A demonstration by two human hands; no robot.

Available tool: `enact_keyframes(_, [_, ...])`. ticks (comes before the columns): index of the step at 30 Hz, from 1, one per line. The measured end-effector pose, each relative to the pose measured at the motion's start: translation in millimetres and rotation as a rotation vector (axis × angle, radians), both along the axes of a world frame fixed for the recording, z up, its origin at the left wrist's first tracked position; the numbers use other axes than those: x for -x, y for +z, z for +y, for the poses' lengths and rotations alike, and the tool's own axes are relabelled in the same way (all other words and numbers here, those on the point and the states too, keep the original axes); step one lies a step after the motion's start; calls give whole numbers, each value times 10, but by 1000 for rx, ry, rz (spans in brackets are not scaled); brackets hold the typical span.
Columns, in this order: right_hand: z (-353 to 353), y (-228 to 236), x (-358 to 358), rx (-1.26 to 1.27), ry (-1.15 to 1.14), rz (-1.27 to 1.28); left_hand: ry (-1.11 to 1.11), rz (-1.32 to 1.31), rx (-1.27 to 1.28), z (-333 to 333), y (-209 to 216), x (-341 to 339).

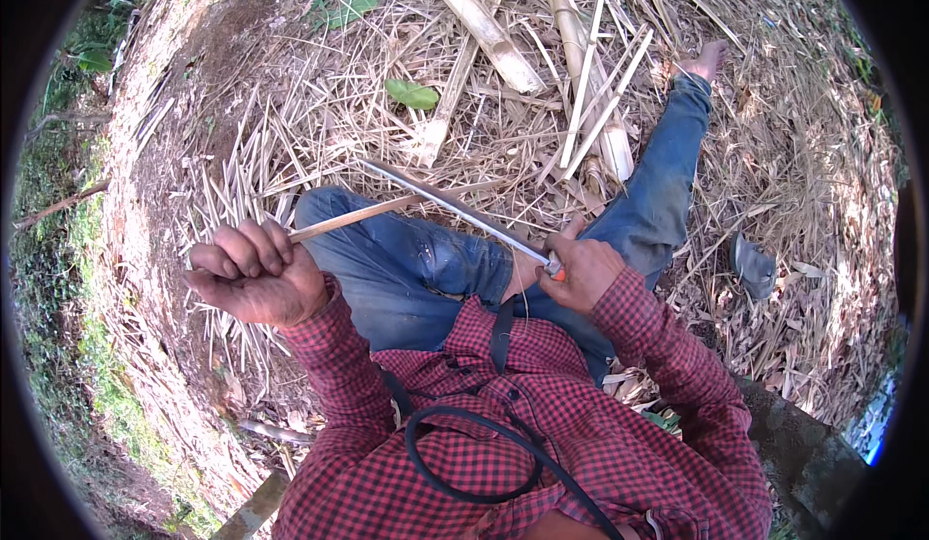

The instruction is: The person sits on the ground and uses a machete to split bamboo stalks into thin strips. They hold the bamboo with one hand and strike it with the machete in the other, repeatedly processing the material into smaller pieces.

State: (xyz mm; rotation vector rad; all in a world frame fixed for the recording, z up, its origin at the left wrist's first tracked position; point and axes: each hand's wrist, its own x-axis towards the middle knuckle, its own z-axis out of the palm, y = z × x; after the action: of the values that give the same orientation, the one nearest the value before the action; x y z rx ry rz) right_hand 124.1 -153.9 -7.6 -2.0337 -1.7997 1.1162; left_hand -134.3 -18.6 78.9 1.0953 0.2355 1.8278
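Note:
My left hand (254,274) is closed in a fist around the near end of a thin bamboo strip (360,215), which runs right across my bent knee. My right hand (581,271) grips the orange-ended handle of a long knife (455,208). Its grey blade slants up and left and crosses the strip above my blue-jeaned thigh (406,269). I sit on the ground in a red checked shirt, one leg stretched out to a bare foot (706,58).
Split bamboo poles (484,27) and several pale slivers (595,95) lie on dry straw ahead. A bundle of thin strips (227,192) fans out at the left. A grey sandal (753,267) lies at the right; grass borders the left edge.

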Motion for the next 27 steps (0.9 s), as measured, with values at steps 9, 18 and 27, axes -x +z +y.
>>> enact_keyframes(9, [-176, 9, -7, -28, 2, 27, -170, -32, -71, -31, -39, -28])
enact_keyframes(18, [-158, 98, 119, -179, 26, 98, -163, -13, -53, -80, -62, -58])
enact_keyframes(27, [-194, -38, -21, -14, 30, 10, -230, 19, -95, -100, -83, -88])
